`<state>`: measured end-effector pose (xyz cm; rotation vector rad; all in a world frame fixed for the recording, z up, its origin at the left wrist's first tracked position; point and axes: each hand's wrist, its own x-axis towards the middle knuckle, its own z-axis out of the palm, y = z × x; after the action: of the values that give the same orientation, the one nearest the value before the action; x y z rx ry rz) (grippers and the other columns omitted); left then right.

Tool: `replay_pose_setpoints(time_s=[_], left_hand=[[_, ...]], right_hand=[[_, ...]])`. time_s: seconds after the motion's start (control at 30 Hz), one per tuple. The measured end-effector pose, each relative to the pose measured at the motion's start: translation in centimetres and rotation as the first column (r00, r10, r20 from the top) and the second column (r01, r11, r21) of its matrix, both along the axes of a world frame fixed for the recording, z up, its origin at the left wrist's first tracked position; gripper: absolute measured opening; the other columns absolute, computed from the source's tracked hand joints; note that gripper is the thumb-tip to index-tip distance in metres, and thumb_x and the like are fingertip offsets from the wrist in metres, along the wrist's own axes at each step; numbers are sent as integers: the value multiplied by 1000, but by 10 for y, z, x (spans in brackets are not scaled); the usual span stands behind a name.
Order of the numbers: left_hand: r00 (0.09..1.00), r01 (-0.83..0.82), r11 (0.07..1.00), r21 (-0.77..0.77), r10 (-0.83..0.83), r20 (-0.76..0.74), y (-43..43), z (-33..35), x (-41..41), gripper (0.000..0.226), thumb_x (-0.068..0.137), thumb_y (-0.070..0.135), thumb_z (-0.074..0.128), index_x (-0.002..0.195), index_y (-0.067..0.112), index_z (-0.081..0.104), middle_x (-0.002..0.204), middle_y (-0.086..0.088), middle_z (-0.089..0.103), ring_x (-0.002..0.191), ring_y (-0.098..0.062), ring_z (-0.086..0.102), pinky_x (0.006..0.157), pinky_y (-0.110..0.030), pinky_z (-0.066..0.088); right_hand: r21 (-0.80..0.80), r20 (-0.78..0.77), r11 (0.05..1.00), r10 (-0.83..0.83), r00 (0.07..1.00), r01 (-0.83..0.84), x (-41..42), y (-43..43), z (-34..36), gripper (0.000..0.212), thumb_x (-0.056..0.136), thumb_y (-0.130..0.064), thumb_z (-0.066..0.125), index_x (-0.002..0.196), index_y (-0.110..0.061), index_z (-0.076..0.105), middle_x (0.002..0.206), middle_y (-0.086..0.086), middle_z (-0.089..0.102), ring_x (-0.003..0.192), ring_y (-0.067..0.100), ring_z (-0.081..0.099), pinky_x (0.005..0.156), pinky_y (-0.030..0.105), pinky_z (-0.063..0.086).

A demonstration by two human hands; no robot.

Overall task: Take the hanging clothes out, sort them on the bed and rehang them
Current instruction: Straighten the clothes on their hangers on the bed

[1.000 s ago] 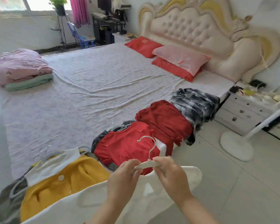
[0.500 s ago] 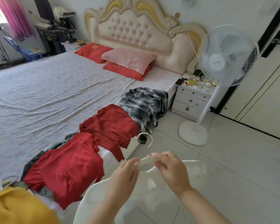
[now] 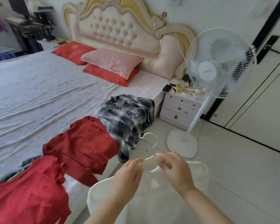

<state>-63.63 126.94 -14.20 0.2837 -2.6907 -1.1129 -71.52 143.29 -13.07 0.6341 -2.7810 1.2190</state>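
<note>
Pinching the hanger (image 3: 150,160) in my left grip (image 3: 128,173) and right grip (image 3: 174,170), I risk the top (image 3: 152,201) sliding off if it tilts.

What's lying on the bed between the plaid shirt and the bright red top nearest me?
The head view shows a dark red top between the plaid shirt and the bright red top.

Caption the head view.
Left hand and right hand hold a white hanger bearing a white garment beside the grey-sheeted bed.
</note>
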Motion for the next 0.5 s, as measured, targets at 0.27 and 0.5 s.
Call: replay_pose_setpoints(time_s=[0.27, 0.5], left_hand=[[999, 30, 1000, -5, -30, 34, -21, 0, -142, 34, 91, 17, 52, 125, 23, 54, 118, 5, 59, 108, -14, 54, 79, -10, 27], [995, -38, 999, 12, 37, 88, -43, -6, -239, 36, 91, 17, 52, 126, 23, 52, 116, 5, 59, 108, -14, 53, 77, -7, 26]], right_hand=[[47, 16, 999, 14, 1000, -15, -142, -21, 6, 31, 76, -7, 71, 99, -28, 72, 76, -16, 51, 72, 8, 56, 70, 10, 39], [64, 29, 991, 115, 993, -117, -255, -51, -2, 29, 76, -8, 72, 99, -27, 73, 78, -14, 53, 77, 13, 58, 70, 19, 42]])
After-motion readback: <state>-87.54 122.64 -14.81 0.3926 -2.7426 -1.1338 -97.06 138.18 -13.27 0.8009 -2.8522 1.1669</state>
